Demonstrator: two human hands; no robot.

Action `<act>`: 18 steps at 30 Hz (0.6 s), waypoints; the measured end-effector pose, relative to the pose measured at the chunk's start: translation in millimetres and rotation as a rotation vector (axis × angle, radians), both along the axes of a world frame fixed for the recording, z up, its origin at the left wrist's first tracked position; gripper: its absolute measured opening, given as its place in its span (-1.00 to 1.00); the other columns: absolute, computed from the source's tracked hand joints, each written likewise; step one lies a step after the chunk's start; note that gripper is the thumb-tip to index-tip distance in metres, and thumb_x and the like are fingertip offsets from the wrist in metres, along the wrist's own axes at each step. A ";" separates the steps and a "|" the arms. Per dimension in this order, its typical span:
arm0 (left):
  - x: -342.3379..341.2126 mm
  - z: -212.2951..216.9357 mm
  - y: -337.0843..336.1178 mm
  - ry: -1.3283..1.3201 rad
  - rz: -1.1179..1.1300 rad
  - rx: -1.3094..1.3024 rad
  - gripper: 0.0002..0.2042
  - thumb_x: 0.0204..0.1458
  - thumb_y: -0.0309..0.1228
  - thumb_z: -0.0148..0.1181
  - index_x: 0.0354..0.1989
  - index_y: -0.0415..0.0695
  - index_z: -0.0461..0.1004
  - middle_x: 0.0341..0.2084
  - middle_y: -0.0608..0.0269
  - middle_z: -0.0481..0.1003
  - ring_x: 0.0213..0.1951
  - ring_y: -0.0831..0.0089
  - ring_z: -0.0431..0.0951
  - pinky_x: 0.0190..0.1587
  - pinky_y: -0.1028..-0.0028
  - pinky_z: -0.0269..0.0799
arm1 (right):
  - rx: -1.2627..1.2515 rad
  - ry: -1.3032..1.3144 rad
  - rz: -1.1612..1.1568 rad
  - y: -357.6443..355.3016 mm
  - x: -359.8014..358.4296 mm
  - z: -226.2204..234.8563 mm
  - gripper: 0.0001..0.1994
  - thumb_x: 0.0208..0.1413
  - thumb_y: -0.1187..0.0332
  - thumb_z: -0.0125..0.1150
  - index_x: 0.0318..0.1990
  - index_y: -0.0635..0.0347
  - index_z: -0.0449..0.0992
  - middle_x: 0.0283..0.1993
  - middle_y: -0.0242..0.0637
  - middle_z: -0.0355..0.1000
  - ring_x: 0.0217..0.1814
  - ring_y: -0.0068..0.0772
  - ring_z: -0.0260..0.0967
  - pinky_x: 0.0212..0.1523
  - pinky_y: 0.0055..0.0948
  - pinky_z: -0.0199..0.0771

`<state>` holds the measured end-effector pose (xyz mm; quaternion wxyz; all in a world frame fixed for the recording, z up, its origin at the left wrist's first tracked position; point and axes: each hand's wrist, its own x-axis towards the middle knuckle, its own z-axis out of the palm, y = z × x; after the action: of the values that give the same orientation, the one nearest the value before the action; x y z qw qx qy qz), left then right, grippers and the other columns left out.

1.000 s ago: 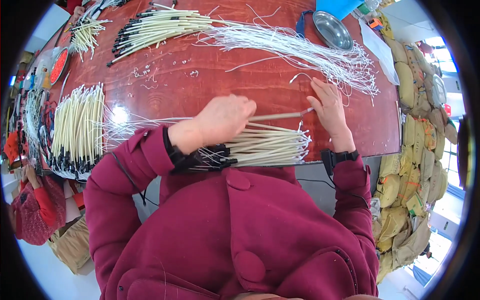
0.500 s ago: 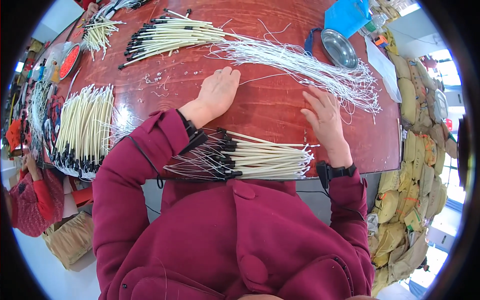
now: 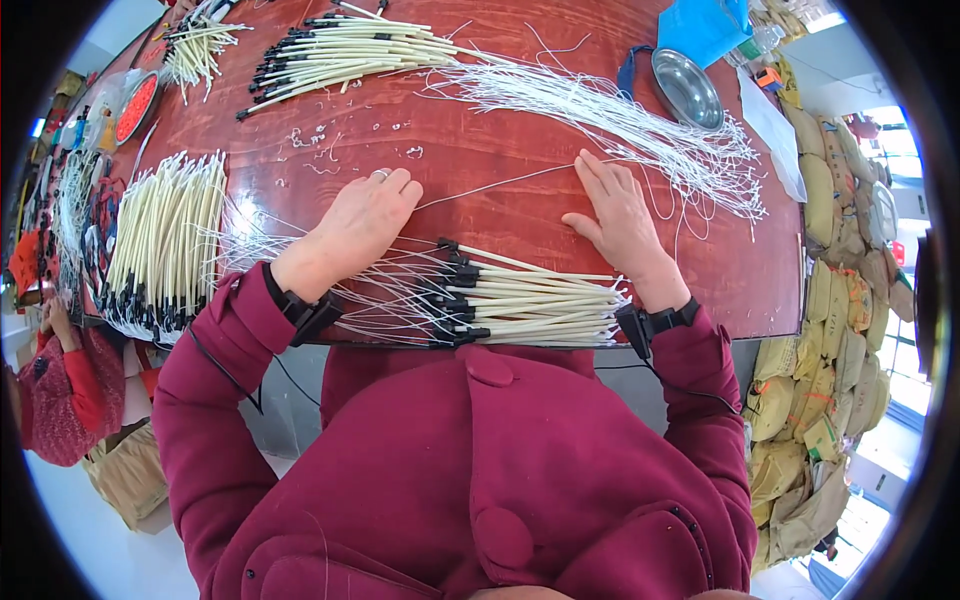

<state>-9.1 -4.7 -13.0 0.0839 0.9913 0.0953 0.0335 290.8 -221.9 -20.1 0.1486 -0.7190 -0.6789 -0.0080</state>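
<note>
A single thin white cord [image 3: 500,186] runs taut between my hands above the red table. Its left end disappears into the closed fingers of my left hand [image 3: 365,222]. My right hand [image 3: 618,212] is open, fingers stretched out and thumb apart, with its fingertips against the cord. A loose hank of white cords [image 3: 590,100] stretches behind my right hand. Close to my body lies a bundle of cream sticks with black end pieces [image 3: 540,300], white cords trailing from it to the left, beneath my left wrist.
More cream sticks with black ends lie at the back [image 3: 360,50] and stand bunched at left [image 3: 165,230]. A metal bowl [image 3: 688,90] and a blue container [image 3: 700,30] are at the back right. A dish of red bits [image 3: 135,110] and another person's hand [image 3: 62,328] are at left.
My left hand has moved left and nearer to me, drawing the cord along. My right hand has shifted slightly left and farther away, its fingertips now on the cord.
</note>
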 end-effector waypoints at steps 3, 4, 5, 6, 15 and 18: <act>-5.1 -1.8 1.7 -0.036 0.006 -0.013 -0.91 0.08 -0.57 0.06 -0.24 -0.17 0.38 -0.29 0.10 0.41 -0.16 0.08 0.51 -0.12 0.19 0.48 | -0.009 -0.045 -0.004 1.5 -2.1 -4.0 -0.36 0.15 0.20 0.34 0.34 0.30 0.37 0.43 -0.19 0.29 0.35 -0.04 0.23 0.37 -0.12 0.22; -6.2 -1.3 2.7 -0.033 0.010 0.003 -0.91 0.08 -0.56 0.06 -0.24 -0.17 0.39 -0.29 0.10 0.41 -0.16 0.08 0.51 -0.12 0.19 0.48 | -0.042 -0.029 -0.002 1.7 -2.1 -0.2 -0.36 0.15 0.20 0.34 0.34 0.31 0.37 0.44 -0.18 0.29 0.36 -0.05 0.23 0.37 -0.12 0.21; -7.6 -0.6 4.4 -0.028 0.017 0.021 -0.90 0.07 -0.56 0.06 -0.24 -0.17 0.39 -0.29 0.10 0.42 -0.16 0.08 0.51 -0.13 0.20 0.48 | -0.074 -0.013 0.002 1.9 -2.4 4.1 -0.35 0.14 0.19 0.34 0.34 0.32 0.37 0.44 -0.18 0.28 0.37 -0.05 0.22 0.38 -0.12 0.21; -9.5 0.3 6.4 -0.023 0.026 0.040 -0.90 0.07 -0.55 0.06 -0.24 -0.17 0.39 -0.28 0.10 0.42 -0.16 0.08 0.52 -0.13 0.20 0.48 | -0.105 0.003 0.009 1.8 -2.5 6.6 -0.35 0.14 0.19 0.34 0.34 0.32 0.37 0.44 -0.17 0.28 0.38 -0.05 0.21 0.39 -0.12 0.20; -11.4 -2.7 23.1 0.062 0.093 0.094 -0.88 0.07 -0.55 0.06 -0.21 -0.18 0.41 -0.24 0.07 0.46 -0.14 0.05 0.56 -0.13 0.19 0.51 | -0.133 0.015 -0.026 -10.4 -5.4 4.5 -0.32 0.11 0.21 0.35 0.37 0.28 0.34 0.47 -0.15 0.24 0.41 -0.03 0.18 0.42 -0.09 0.17; -14.5 -3.2 23.5 0.060 0.089 0.064 -0.88 0.07 -0.55 0.06 -0.21 -0.18 0.40 -0.24 0.07 0.47 -0.13 0.04 0.56 -0.14 0.18 0.51 | -0.135 0.010 -0.047 -7.2 -1.4 5.9 -0.28 0.10 0.20 0.35 0.41 0.26 0.30 0.48 -0.15 0.22 0.41 -0.02 0.17 0.43 -0.10 0.16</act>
<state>-23.6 18.8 -16.2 0.0477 0.9888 0.1408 0.0105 289.4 -229.1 -14.2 0.1030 -0.7432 -0.6600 0.0379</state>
